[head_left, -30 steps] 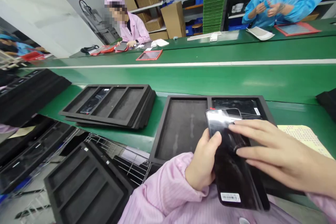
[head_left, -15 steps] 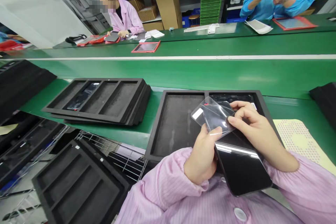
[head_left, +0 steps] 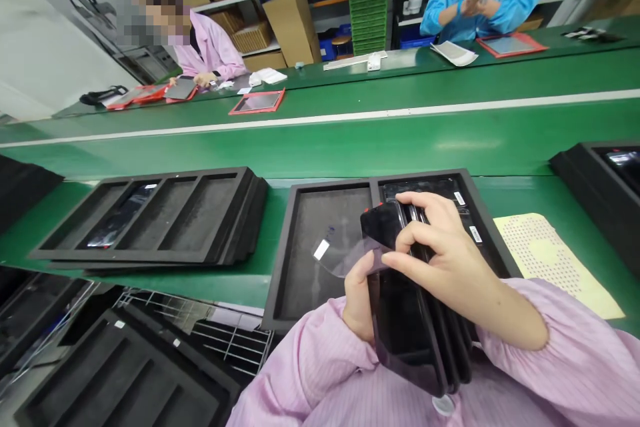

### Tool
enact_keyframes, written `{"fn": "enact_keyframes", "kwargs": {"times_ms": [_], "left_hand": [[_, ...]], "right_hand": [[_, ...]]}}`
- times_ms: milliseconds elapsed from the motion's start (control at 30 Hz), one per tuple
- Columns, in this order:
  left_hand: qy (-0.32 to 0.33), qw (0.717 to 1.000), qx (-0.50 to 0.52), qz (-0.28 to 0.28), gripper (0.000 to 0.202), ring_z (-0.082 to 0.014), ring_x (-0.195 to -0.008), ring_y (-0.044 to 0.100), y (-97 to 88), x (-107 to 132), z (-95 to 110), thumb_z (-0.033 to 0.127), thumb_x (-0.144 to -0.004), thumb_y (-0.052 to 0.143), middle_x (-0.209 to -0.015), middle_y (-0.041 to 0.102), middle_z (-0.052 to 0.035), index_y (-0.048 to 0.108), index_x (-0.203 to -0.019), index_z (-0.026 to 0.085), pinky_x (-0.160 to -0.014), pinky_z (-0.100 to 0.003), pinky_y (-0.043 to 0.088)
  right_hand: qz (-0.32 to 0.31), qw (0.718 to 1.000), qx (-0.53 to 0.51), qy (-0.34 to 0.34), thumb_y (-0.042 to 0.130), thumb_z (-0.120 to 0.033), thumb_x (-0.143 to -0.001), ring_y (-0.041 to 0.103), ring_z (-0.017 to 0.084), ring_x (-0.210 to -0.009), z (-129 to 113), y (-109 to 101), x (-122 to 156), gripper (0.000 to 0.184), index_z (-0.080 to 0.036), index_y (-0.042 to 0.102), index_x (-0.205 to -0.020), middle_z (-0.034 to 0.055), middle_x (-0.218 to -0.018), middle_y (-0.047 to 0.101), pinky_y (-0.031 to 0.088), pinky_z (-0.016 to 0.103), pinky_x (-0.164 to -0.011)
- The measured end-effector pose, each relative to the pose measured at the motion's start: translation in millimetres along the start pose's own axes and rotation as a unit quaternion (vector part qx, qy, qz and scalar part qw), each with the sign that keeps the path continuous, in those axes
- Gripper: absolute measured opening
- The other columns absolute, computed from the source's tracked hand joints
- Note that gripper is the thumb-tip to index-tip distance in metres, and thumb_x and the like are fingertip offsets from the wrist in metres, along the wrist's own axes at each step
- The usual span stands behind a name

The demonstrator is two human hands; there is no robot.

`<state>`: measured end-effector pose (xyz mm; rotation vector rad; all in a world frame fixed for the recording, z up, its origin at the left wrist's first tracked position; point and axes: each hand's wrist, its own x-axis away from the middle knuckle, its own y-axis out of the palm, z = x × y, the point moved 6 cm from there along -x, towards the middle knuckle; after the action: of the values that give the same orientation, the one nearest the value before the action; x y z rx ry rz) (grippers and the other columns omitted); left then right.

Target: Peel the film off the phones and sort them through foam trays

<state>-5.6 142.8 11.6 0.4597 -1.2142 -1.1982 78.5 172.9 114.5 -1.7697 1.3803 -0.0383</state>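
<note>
A stack of several glossy black phone screens (head_left: 407, 320) is tilted in front of my chest. My left hand (head_left: 361, 293) is closed on the left side of the stack, its thumb on a clear film (head_left: 345, 259). That film juts out to the left and carries a white label (head_left: 321, 250). My right hand (head_left: 440, 250) grips the upper end of the stack from above with bent fingers, its thumb tip near the film. A black foam tray (head_left: 325, 213) lies behind both hands, with labelled dark panels (head_left: 457, 197) in its right compartment. The left fingers are mostly hidden.
Stacked foam trays (head_left: 165, 210) stand left, with one panel in a compartment. More trays (head_left: 130, 373) rest on a wire rack (head_left: 240, 340) below. A yellow dotted sheet (head_left: 557, 263) lies right, beside another tray (head_left: 595, 193). Two people work beyond the green divider (head_left: 320, 153).
The screens have turned edge-on, showing several layers. My right hand has moved from the film onto the stack's upper end. The film now sticks out lower left. My view has shifted right.
</note>
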Motion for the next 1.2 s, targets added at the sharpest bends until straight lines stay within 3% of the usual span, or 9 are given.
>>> {"fn": "enact_keyframes", "kwargs": {"times_ms": [133, 300, 467, 567, 667, 800, 1000, 1067, 1200], "left_hand": [[0.044, 0.998, -0.012, 0.043, 0.020, -0.0153, -0.067, 0.058, -7.1, 4, 2, 0.024, -0.066, 0.061, -0.063, 0.063, -0.0004, 0.056, -0.048, 0.017, -0.069, -0.026, 0.047], [0.067, 0.995, -0.020, 0.075, 0.015, -0.0182, -0.070, 0.060, -8.7, 7, 5, 0.026, -0.068, 0.061, -0.063, 0.062, -0.0006, 0.061, -0.057, 0.016, -0.074, -0.030, 0.048], [0.009, 0.997, -0.003, 0.074, 0.017, -0.0180, -0.063, 0.060, -13.3, 6, 6, 0.028, -0.057, 0.073, -0.061, 0.065, -0.0013, 0.063, -0.058, 0.015, -0.074, -0.031, 0.048], [0.013, 0.996, -0.024, 0.083, 0.024, -0.0218, -0.068, 0.063, -17.0, 6, 10, 0.030, -0.055, 0.078, -0.062, 0.065, -0.0019, 0.063, -0.063, 0.014, -0.078, -0.035, 0.048], [0.056, 0.996, -0.050, 0.056, 0.030, -0.0269, -0.084, 0.064, -14.6, 6, 15, 0.034, -0.057, 0.079, -0.079, 0.069, -0.0046, 0.064, -0.075, 0.016, -0.082, -0.038, 0.046], [0.087, 0.992, -0.092, 0.024, 0.034, -0.0246, -0.089, 0.063, -13.2, 8, 15, 0.039, -0.063, 0.077, -0.092, 0.069, -0.0043, 0.063, -0.085, 0.018, -0.081, -0.035, 0.046], [0.069, 0.995, -0.051, 0.047, 0.033, -0.0172, -0.069, 0.063, -25.5, 2, 11, 0.034, -0.055, 0.083, -0.075, 0.069, -0.0019, 0.065, -0.075, 0.015, -0.069, -0.028, 0.047], [0.028, 0.998, -0.028, 0.043, 0.037, -0.0173, -0.060, 0.061, -27.5, 0, 8, 0.041, -0.049, 0.084, -0.065, 0.068, -0.0022, 0.067, -0.067, 0.014, -0.067, -0.030, 0.047], [-0.007, 0.999, -0.046, 0.023, 0.044, -0.0228, -0.063, 0.063, -28.7, 1, 6, 0.052, -0.038, 0.084, -0.059, 0.067, -0.0026, 0.068, -0.059, 0.017, -0.071, -0.035, 0.049]], "right_hand": [[0.009, 0.999, 0.030, -0.031, 0.055, -0.023, -0.087, 0.035, 0.032, -0.116, -17, 1, 1, 0.023, -0.020, 0.054, -0.064, 0.0113, -0.117, 0.046, 0.032, 0.053, -0.092], [0.003, 0.998, 0.038, -0.050, 0.055, -0.024, -0.087, 0.035, 0.033, -0.116, -20, 3, 3, 0.024, -0.020, 0.053, -0.064, 0.0107, -0.120, 0.045, 0.032, 0.055, -0.092], [0.065, 0.996, -0.055, 0.027, 0.044, -0.042, -0.090, 0.049, 0.027, -0.105, 6, -9, 10, 0.022, -0.022, 0.051, -0.095, 0.0102, -0.110, 0.052, 0.043, 0.042, -0.083], [-0.031, 0.979, -0.100, 0.176, 0.050, -0.041, -0.081, 0.054, 0.019, -0.062, 32, 1, 17, 0.022, -0.021, 0.048, -0.090, -0.0009, -0.069, 0.052, 0.044, 0.030, -0.055], [-0.148, 0.947, -0.106, 0.266, 0.053, -0.038, -0.074, 0.045, 0.015, -0.050, 46, 17, 27, 0.024, -0.021, 0.047, -0.089, -0.0069, -0.056, 0.042, 0.035, 0.026, -0.048], [-0.163, 0.917, -0.228, 0.285, 0.048, -0.039, -0.076, 0.043, 0.013, -0.053, 47, 25, 28, 0.026, -0.018, 0.047, -0.091, -0.0067, -0.058, 0.040, 0.034, 0.024, -0.051], [-0.193, 0.856, -0.365, 0.311, 0.060, -0.024, -0.065, 0.050, 0.010, -0.057, 23, 22, 43, 0.052, -0.018, 0.047, -0.114, -0.0043, -0.074, 0.051, 0.041, 0.021, -0.052], [-0.230, 0.858, -0.356, 0.290, 0.060, -0.017, -0.063, 0.054, 0.011, -0.060, 8, 23, 50, 0.064, -0.023, 0.045, -0.125, -0.0045, -0.077, 0.054, 0.045, 0.020, -0.054], [-0.239, 0.907, -0.278, 0.206, 0.061, -0.011, -0.064, 0.055, 0.011, -0.054, -9, 26, 59, 0.078, -0.035, 0.040, -0.135, -0.0070, -0.072, 0.056, 0.047, 0.017, -0.051]]}}
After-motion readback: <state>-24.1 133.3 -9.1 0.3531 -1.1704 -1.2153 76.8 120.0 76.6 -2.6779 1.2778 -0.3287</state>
